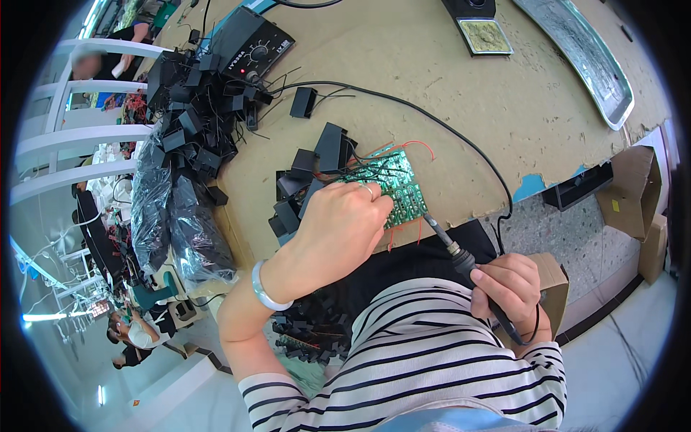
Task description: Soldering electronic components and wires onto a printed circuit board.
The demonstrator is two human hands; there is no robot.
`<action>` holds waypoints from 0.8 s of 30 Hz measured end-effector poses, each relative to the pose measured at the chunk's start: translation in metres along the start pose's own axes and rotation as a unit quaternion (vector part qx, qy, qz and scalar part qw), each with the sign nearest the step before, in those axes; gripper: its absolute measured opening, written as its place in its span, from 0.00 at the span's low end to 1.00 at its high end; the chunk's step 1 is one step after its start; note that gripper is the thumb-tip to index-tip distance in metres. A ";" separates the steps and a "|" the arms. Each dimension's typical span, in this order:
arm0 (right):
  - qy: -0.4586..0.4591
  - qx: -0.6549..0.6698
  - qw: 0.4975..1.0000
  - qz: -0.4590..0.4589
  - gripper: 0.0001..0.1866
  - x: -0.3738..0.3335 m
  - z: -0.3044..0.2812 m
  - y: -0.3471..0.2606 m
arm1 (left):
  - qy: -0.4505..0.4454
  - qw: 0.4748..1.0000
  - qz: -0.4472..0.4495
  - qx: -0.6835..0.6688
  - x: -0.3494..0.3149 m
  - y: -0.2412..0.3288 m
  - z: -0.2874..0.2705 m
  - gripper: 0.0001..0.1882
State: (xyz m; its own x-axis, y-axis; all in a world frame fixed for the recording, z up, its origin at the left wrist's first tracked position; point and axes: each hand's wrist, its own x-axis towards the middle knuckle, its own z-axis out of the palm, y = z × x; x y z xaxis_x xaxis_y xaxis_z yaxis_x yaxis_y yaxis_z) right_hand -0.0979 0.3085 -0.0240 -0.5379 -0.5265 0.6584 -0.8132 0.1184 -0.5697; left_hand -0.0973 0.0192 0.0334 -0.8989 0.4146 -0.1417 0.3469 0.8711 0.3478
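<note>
A green circuit board (pixel 412 198) lies near the table's front edge, with thin red wires sticking out at its sides. My left hand (pixel 344 225) rests over the board's left part with its fingers curled closed. What those fingers pinch is hidden under them. In my right hand (pixel 509 286) is a soldering iron (pixel 461 257), gripped by its dark handle. Its tip reaches the board's lower right edge; whether it touches cannot be told. Small black plastic boxes (pixel 332 147) with black leads crowd the board's left side, and several leads run across the board.
A black soldering station (pixel 253 49) stands at the back left, its cable (pixel 432 119) arching over the cardboard-covered table. Piled black boxes (pixel 191 119) and plastic bags (pixel 194 227) line the left edge. A sponge holder (pixel 486 36) and metal tray (pixel 586 54) sit far right.
</note>
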 end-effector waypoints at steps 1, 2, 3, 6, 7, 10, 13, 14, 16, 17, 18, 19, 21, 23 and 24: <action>0.001 -0.001 1.000 0.000 0.15 0.001 -0.001 0.001 | -0.003 1.000 -0.001 0.006 -0.001 0.000 0.000 0.05; 0.007 -0.006 1.000 0.003 0.15 0.002 -0.002 0.002 | -0.003 1.000 -0.001 0.007 -0.002 0.001 -0.002 0.05; 0.012 -0.012 1.000 0.008 0.16 0.002 -0.003 0.002 | 0.000 1.000 0.000 0.005 -0.003 0.002 -0.003 0.05; 0.018 -0.023 0.999 0.020 0.16 0.002 -0.010 0.002 | 0.009 1.000 0.004 -0.004 -0.001 0.004 -0.006 0.04; 0.018 -0.033 0.999 0.020 0.16 0.003 -0.012 0.001 | 0.015 1.000 0.005 -0.011 0.001 0.005 -0.007 0.04; 0.034 -0.059 0.997 0.029 0.18 0.007 -0.015 0.009 | 0.020 1.000 -0.003 -0.007 -0.002 0.005 -0.007 0.05; 0.161 -0.146 0.970 0.108 0.15 -0.006 -0.017 0.033 | 0.025 1.000 -0.010 -0.001 -0.005 0.009 -0.008 0.04; 0.201 -0.153 0.954 0.162 0.12 -0.006 -0.021 0.041 | 0.032 0.999 0.007 -0.004 -0.004 0.011 -0.008 0.04; 0.295 -0.142 0.906 0.269 0.10 -0.005 -0.022 0.059 | 0.055 0.998 -0.010 0.001 -0.005 0.011 -0.007 0.04; 0.319 -0.095 0.887 0.321 0.11 -0.007 -0.028 0.068 | 0.059 0.998 0.003 0.000 -0.005 0.012 -0.006 0.04; 0.321 -0.102 0.883 0.327 0.11 -0.009 -0.033 0.079 | 0.073 0.997 -0.006 -0.006 -0.004 0.012 -0.003 0.05; 0.321 -0.107 0.880 0.334 0.11 -0.009 -0.037 0.088 | 0.086 0.996 -0.017 -0.011 -0.005 0.012 -0.003 0.05; 0.330 -0.140 0.877 0.321 0.10 -0.007 -0.044 0.104 | 0.092 0.995 -0.011 -0.023 -0.006 0.010 -0.002 0.05; 0.337 -0.173 0.873 0.307 0.09 -0.005 -0.051 0.113 | 0.110 0.992 -0.029 -0.059 -0.008 0.011 -0.001 0.05; 0.340 -0.180 0.871 0.306 0.08 -0.004 -0.054 0.117 | 0.111 0.992 -0.023 -0.058 -0.007 0.012 -0.001 0.05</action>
State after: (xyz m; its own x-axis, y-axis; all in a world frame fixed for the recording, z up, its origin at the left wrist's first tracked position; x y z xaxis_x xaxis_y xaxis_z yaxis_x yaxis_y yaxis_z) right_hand -0.2023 0.3699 -0.0670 -0.8029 0.3335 0.4941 -0.2782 0.5234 -0.8054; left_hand -0.0871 0.0261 0.0399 -0.9546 0.2948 0.0437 0.2821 0.8468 0.4510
